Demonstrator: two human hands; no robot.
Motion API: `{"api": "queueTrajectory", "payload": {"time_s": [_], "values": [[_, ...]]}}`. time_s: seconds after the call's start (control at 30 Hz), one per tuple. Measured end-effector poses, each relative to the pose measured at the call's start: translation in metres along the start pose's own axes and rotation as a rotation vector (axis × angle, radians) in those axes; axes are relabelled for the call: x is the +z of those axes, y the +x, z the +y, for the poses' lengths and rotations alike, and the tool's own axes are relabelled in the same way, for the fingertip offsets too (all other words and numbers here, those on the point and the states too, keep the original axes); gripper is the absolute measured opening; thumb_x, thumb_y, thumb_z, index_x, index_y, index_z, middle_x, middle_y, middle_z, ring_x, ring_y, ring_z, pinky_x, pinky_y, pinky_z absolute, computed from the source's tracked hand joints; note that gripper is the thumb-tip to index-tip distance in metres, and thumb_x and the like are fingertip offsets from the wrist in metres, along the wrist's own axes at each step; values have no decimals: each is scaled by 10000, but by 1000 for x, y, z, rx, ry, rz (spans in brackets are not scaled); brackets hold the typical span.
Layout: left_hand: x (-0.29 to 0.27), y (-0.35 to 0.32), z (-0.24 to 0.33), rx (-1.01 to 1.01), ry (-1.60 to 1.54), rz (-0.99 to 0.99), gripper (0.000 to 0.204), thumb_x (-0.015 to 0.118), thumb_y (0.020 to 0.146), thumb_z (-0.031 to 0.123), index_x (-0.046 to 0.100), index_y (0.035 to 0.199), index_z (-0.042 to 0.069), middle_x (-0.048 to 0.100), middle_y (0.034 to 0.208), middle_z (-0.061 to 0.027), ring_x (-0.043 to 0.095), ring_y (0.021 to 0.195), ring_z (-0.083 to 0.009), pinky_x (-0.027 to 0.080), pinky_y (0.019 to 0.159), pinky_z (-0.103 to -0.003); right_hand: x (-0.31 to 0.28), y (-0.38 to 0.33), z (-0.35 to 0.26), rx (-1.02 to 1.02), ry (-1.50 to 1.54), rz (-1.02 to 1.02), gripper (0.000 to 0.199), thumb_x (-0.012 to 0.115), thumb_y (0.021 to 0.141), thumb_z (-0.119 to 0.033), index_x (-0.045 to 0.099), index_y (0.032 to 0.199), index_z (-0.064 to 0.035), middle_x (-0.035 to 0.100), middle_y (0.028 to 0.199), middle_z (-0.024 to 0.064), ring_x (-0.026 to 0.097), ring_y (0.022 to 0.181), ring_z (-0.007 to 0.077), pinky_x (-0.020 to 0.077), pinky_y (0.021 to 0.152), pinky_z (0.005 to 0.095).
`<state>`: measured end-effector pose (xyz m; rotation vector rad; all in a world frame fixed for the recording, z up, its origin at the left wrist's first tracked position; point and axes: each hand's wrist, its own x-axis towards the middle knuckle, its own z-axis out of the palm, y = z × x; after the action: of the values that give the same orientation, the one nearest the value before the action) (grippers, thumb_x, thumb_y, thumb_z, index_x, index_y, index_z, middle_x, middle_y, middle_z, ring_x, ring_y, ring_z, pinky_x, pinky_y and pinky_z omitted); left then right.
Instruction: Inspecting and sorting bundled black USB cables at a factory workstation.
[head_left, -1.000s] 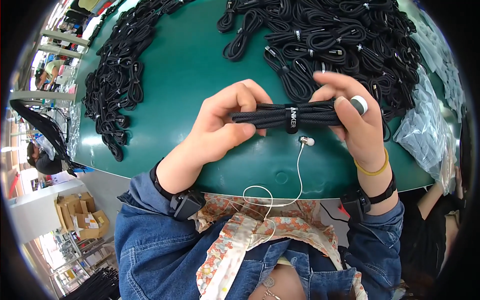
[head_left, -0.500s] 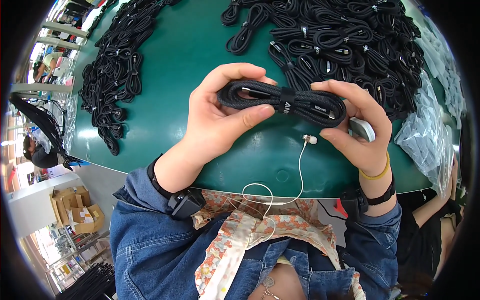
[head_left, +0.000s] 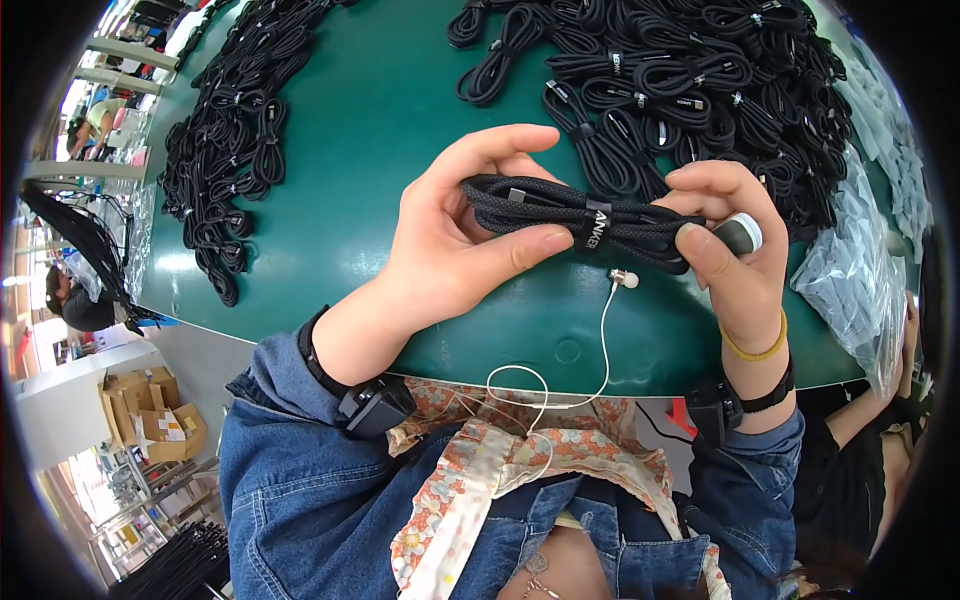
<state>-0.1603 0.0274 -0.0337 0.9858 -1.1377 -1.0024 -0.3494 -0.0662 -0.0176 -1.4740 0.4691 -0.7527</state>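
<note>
Between my two hands, above the green table (head_left: 370,140), is a coiled black braided cable (head_left: 545,212) bound by a black strap (head_left: 597,222). My left hand (head_left: 450,235) is closed round the coil's left end, thumb in front and fingers behind it. One metal plug (head_left: 516,196) shows near that end. My right hand (head_left: 735,245) pinches the coil's right end between thumb and fingers. A small grey-and-white rounded object (head_left: 741,234) is tucked in the same palm; I cannot make out its kind.
Heaps of bundled black cables lie at the far right (head_left: 640,80) and along the left (head_left: 240,130). Clear plastic bags (head_left: 855,285) rest at the right edge. A white earphone (head_left: 624,279) dangles over the near table edge. Cardboard boxes (head_left: 155,415) stand lower left.
The cable coil has been rolled between my hands, so its strap and plug show a different side. It has shifted slightly right. My right thumb has moved up onto the coil's end.
</note>
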Motion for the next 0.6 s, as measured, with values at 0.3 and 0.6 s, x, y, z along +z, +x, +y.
{"api": "queueTrajectory", "payload": {"time_s": [0.3,0.6], "values": [[0,-2,-1,-56,84,-26,581,678,653,78,379,1136,-48,511,753,-55,478,618,-72,362,519,-167,-4,1,-4,213,58,-27,148,558,765,-118,532,859,-7,512,624,-14,384,465,-3,271,409,125],[-1,-3,2,-63,44,-51,535,646,648,-50,418,1129,0,497,744,2,475,652,-33,374,551,-143,-4,3,6,297,223,8,144,538,784,-153,530,829,-16,470,588,-34,338,400,-4,234,338,133]]}}
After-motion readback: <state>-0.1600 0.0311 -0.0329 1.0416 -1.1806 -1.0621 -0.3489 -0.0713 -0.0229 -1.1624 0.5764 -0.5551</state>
